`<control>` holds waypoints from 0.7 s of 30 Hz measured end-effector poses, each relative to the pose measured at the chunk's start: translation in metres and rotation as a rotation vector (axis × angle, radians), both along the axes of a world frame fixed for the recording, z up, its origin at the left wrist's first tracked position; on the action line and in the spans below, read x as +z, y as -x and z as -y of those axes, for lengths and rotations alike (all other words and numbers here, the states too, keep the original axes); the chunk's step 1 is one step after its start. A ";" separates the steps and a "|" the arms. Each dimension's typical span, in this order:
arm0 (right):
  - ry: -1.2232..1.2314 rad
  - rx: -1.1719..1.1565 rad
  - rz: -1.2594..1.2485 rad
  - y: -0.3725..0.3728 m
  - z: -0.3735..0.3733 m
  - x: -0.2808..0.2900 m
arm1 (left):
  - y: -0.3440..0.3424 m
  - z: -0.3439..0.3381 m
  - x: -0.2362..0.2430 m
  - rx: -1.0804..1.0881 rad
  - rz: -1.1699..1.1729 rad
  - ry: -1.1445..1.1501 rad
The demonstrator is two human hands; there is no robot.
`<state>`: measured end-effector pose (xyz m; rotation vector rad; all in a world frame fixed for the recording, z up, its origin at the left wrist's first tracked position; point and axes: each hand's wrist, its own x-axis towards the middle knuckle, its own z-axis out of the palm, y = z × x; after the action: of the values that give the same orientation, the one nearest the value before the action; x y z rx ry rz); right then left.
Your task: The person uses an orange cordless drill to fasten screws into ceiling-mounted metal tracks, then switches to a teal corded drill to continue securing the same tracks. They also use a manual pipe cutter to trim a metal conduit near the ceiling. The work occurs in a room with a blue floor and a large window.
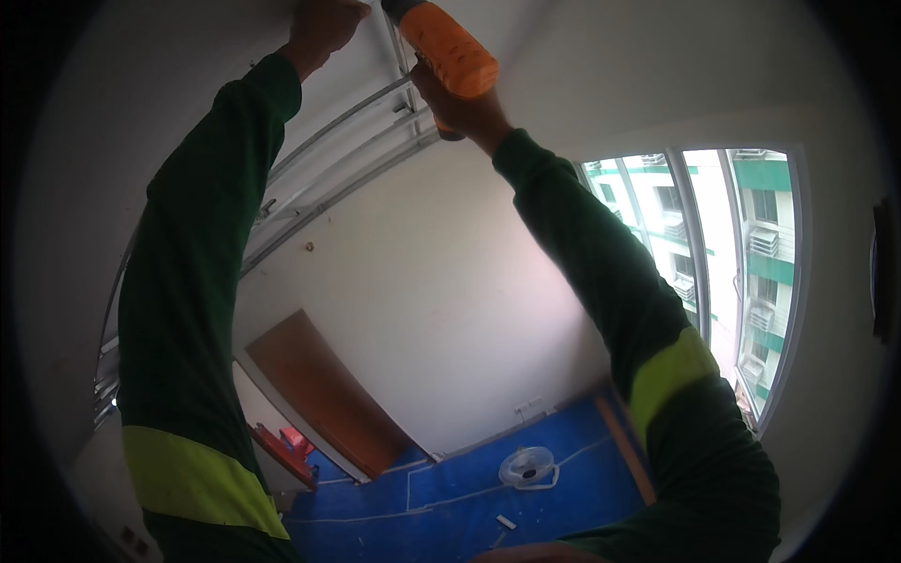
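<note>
Hands work overhead at the ceiling. Left hand [319, 26], at the top edge of the view, is closed up against the metal ceiling rails [347, 141]; what its fingers pinch is cut off, so I cannot tell. Just to its right, the right hand [460, 111] grips the handle of an orange drill [449, 47], fingers wrapped tight around it, nose pointing up toward the rail close beside the left hand.

Risk, as I judge it: with the two hands this near, a bit that skates off the metal could jab the left fingers. Working at full reach also gives little control over the drill, and a dropped tool would fall a long way.

Below, a white wall drops to a floor [469, 497] covered in blue sheeting taped at the seams. A brown door [324, 394] stands at the lower left, with something red beside it. A small white fan [528, 466] sits on the blue floor. Tall windows [713, 272] on the right show a green-and-white building outside.
</note>
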<state>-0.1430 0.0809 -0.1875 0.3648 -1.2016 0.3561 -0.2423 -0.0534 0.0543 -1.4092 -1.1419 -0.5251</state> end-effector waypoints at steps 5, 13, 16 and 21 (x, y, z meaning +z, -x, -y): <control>-0.026 -0.044 0.069 -0.007 -0.002 0.003 | -0.003 0.002 -0.003 -0.076 -0.018 0.017; 0.039 0.034 0.165 -0.001 0.001 -0.002 | 0.001 0.005 -0.002 -0.085 0.063 0.038; 0.086 0.045 0.166 -0.001 -0.001 -0.003 | 0.001 0.005 -0.003 -0.158 0.103 0.092; 0.020 -0.088 0.135 -0.003 -0.009 0.002 | -0.003 0.003 -0.005 -0.169 0.061 0.065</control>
<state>-0.1403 0.0900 -0.1853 0.2732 -1.3408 0.3202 -0.2398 -0.0568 0.0491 -1.5641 -1.1023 -0.6599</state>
